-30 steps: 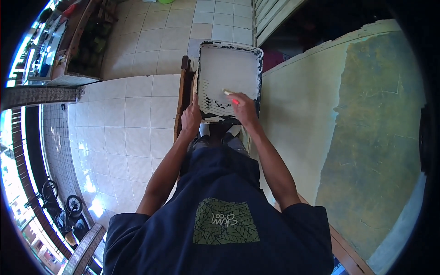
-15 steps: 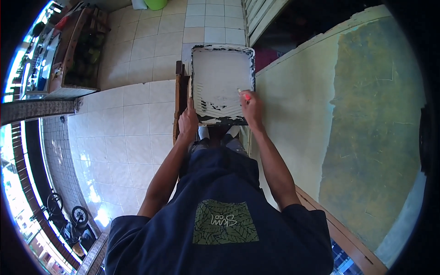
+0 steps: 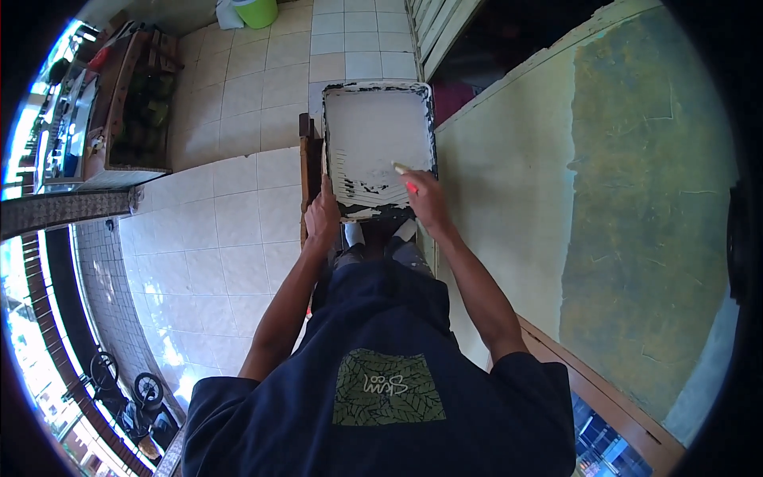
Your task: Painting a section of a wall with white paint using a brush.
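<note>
A black paint tray [image 3: 325,119] smeared with white paint lies in front of me, its ridged end nearest my body. White paint [image 3: 377,127] covers its far part, and dark patches show through on the ridges. My left hand [image 3: 321,216] grips the tray's near left edge, the index finger stretched along the rim. Over the right side of the ridges, my right hand [image 3: 429,200] is closed on a small paintbrush [image 3: 399,168]. Its pale tip points left and far, at the paint; a red part shows between the fingers, and the rest is hidden in the hand.
Beside the tray's left edge stands a brown wooden piece [image 3: 305,159]. A wall [image 3: 501,199] with a patchy greenish area runs along the right. Pale floor tiles [image 3: 214,215] spread to the left. A green bucket [image 3: 256,11] stands far off, and a wooden cabinet [image 3: 119,103] at the far left.
My right hand has drawn the paintbrush left and slightly toward me across the tray. My left hand keeps its place on the tray's edge. The whole view has shifted a little.
</note>
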Tool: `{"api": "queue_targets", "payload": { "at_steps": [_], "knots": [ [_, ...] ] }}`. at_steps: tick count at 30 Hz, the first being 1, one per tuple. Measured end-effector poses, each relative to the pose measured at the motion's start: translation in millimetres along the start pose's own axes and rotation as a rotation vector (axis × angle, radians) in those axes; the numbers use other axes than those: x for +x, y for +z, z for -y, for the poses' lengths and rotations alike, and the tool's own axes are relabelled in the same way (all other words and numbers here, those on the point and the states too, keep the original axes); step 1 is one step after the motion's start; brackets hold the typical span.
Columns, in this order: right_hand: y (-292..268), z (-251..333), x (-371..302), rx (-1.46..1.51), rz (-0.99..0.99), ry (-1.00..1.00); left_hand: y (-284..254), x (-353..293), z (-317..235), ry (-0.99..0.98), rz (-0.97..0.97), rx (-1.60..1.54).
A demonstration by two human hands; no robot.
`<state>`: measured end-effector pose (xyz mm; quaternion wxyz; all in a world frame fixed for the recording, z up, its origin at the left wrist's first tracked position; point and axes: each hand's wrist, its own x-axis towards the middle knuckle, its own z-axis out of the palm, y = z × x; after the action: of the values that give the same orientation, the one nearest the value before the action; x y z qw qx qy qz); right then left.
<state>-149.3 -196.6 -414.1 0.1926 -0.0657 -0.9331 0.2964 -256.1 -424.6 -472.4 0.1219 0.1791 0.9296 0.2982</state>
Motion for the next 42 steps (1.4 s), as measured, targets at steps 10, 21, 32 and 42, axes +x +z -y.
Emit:
{"api": "queue_targets", "payload": {
  "at_steps": [10,21,32,42],
  "knots": [
    [-31,-42,-24,0.234,-0.346,0.479,6,-27,-45,-0.007,0.073,0.057],
    [-72,-61,-81,0.06,0.056,-0.069,39,-72,-86,-0.074,0.009,0.048],
    [-88,-63,-88,0.144,-0.096,0.035,55,-86,-95,-0.04,-0.077,0.051],
    [-109,-44,-69,0.512,-0.382,0.507,27,-75,-107,-0.009,-0.198,0.112]
  ]
}}
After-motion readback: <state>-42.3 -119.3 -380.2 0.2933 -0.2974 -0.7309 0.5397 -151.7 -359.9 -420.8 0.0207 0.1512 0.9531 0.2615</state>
